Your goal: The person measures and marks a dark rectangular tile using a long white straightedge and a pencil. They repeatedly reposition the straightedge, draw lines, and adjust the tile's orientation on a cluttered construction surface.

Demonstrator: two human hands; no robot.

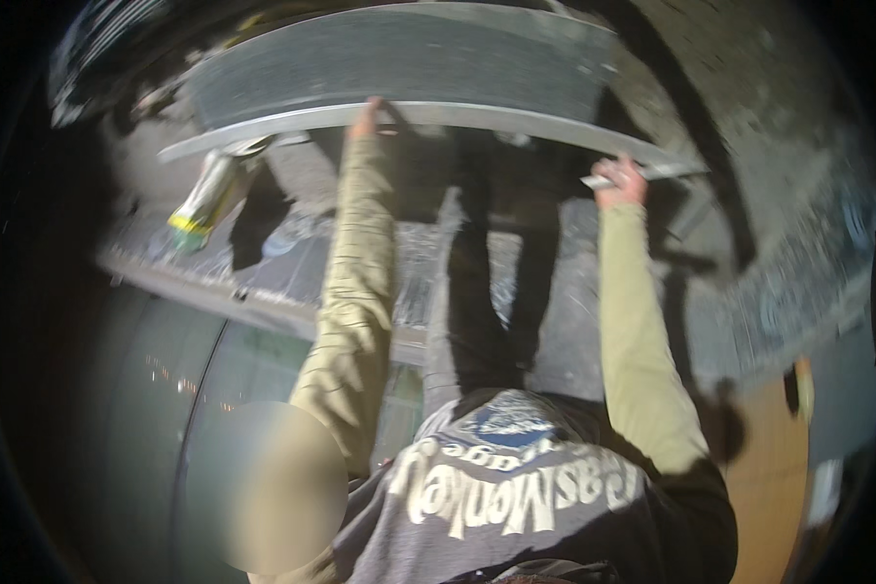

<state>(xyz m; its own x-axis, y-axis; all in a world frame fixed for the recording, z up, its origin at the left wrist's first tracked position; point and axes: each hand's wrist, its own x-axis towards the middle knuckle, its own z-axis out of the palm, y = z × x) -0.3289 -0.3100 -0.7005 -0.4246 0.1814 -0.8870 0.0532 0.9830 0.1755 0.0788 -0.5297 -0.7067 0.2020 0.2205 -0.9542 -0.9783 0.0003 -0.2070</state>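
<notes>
Leftward, a yellow-banded object point(207, 195) lies near the long metal strip point(487, 115).

Large pale lettering point(535, 506) printed in curved line across dark shirt point(438, 557), seen upside down; small pale lettering point(504, 457) set beside blue emblem point(513, 422); emblem's print too blurred to be read.
</notes>
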